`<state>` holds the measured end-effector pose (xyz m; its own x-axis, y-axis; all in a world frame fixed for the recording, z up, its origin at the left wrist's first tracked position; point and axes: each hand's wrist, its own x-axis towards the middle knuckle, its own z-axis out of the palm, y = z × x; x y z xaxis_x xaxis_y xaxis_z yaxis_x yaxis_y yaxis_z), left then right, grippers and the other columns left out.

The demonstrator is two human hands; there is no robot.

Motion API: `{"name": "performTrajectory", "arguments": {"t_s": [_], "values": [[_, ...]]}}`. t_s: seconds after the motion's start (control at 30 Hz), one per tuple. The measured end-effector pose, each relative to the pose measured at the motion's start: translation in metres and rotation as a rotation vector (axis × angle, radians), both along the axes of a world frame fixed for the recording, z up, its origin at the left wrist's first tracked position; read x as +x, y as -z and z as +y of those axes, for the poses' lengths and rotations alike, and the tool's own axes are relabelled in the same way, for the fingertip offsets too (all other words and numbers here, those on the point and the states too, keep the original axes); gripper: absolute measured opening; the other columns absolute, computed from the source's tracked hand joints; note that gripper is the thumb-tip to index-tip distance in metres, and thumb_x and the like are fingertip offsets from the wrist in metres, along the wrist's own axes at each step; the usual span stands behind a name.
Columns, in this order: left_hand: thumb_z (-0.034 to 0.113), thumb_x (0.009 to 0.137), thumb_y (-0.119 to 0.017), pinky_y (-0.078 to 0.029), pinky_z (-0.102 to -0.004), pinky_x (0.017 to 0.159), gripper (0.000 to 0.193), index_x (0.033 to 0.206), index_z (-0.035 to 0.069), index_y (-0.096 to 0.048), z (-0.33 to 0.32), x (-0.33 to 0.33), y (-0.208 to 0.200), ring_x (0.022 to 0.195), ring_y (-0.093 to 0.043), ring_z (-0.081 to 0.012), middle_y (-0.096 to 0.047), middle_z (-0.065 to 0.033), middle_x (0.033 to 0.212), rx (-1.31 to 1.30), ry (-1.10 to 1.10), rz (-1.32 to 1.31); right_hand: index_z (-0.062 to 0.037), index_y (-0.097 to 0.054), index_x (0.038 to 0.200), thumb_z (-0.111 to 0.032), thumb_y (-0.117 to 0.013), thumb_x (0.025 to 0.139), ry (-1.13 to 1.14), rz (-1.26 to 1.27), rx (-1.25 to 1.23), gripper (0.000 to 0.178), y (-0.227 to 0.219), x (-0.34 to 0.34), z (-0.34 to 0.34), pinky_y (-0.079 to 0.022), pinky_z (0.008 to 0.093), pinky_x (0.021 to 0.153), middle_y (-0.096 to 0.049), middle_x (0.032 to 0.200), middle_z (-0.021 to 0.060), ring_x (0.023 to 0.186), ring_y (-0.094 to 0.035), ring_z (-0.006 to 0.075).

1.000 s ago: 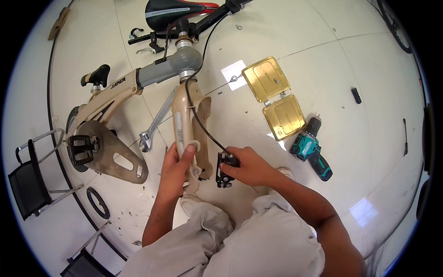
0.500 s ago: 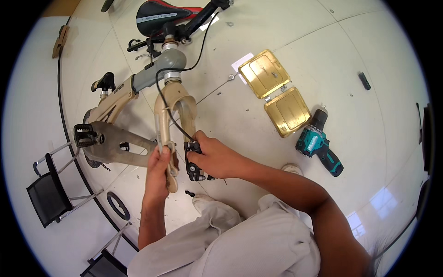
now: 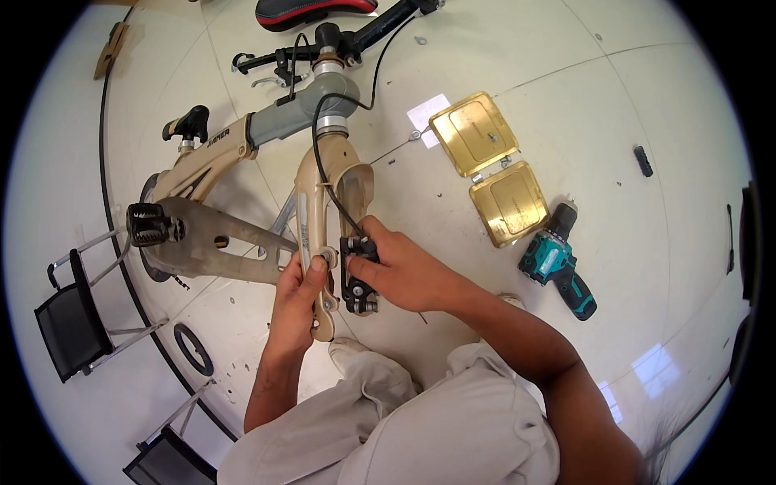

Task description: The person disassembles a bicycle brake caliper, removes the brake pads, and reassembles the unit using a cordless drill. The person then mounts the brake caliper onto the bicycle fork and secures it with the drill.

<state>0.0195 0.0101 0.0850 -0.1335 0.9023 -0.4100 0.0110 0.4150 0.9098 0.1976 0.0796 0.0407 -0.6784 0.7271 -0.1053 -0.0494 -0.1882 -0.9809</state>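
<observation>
A beige bicycle fork (image 3: 316,214) points toward me from the grey head of a bicycle frame (image 3: 279,121). My left hand (image 3: 299,297) is closed around the lower end of its left leg, the thumb pressed on the mounting lug. Beside the other leg, a black disc brake caliper (image 3: 358,293) is gripped between the thumb and fingers of my right hand (image 3: 404,268). From the caliper a black cable (image 3: 322,166) curves up past the head tube toward the handlebar (image 3: 380,32). The right fingertips are partly hidden behind the caliper.
An open gold tin (image 3: 511,202) lies on the tiled floor to the right, a teal and black cordless drill (image 3: 558,263) beside it. A black-and-red saddle (image 3: 315,14) is at the far edge. Black folding chairs (image 3: 73,331) and a black ring (image 3: 194,349) are at left.
The fork, frame and both hands appear shifted slightly right, and the saddle sits higher in view. Both hands keep their holds on the fork and the caliper.
</observation>
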Motion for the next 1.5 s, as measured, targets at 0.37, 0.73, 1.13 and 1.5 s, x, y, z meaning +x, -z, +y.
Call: {"name": "performTrajectory", "arguments": {"t_s": [0.37, 0.73, 1.13, 1.5], "values": [[0.034, 0.099, -0.053, -0.039, -0.0197, 0.062, 0.032, 0.115, 0.006, -0.055, 0.003, 0.013, -0.008, 0.072, -0.048, -0.0034, -0.056, 0.004, 0.087, 0.011, -0.02, 0.037, 0.0112, -0.039, 0.109, -0.023, -0.052, 0.09, 0.0, -0.08, -0.016, 0.041, -0.013, -0.004, 0.001, -0.05, 0.0426, 0.064, -0.063, 0.076, 0.0268, 0.069, -0.064, 0.0371], [0.029, 0.098, -0.056, -0.045, -0.0211, 0.068, 0.034, 0.12, 0.003, -0.054, -0.001, 0.0, -0.003, 0.08, -0.053, -0.0052, -0.06, 0.0012, 0.094, -0.012, -0.004, -0.015, 0.0109, -0.038, 0.108, -0.023, -0.053, 0.089, -0.05, -0.084, -0.014, 0.041, -0.017, 0.001, 0.005, -0.05, 0.0432, 0.062, -0.063, 0.076, 0.0259, 0.067, -0.064, 0.0372], [0.028, 0.098, -0.057, -0.048, -0.0227, 0.075, 0.035, 0.121, 0.002, -0.053, 0.001, 0.002, -0.005, 0.087, -0.059, -0.0079, -0.063, -0.0019, 0.102, -0.001, -0.005, -0.122, 0.0065, -0.038, 0.111, -0.027, -0.052, 0.093, -0.057, -0.064, -0.031, 0.04, -0.013, 0.003, 0.001, -0.048, 0.04, 0.064, -0.063, 0.076, 0.0227, 0.067, -0.062, 0.0323], [0.026, 0.098, -0.057, -0.05, -0.0247, 0.079, 0.034, 0.123, 0.002, -0.053, 0.001, -0.002, -0.005, 0.09, -0.06, -0.0095, -0.064, -0.0034, 0.105, -0.023, -0.03, -0.172, -0.0053, -0.041, 0.117, -0.039, -0.032, 0.105, -0.091, 0.267, -0.246, 0.037, 0.003, 0.006, -0.008, -0.042, 0.0314, 0.071, -0.052, 0.082, 0.0044, 0.073, -0.045, 0.0141]]}}
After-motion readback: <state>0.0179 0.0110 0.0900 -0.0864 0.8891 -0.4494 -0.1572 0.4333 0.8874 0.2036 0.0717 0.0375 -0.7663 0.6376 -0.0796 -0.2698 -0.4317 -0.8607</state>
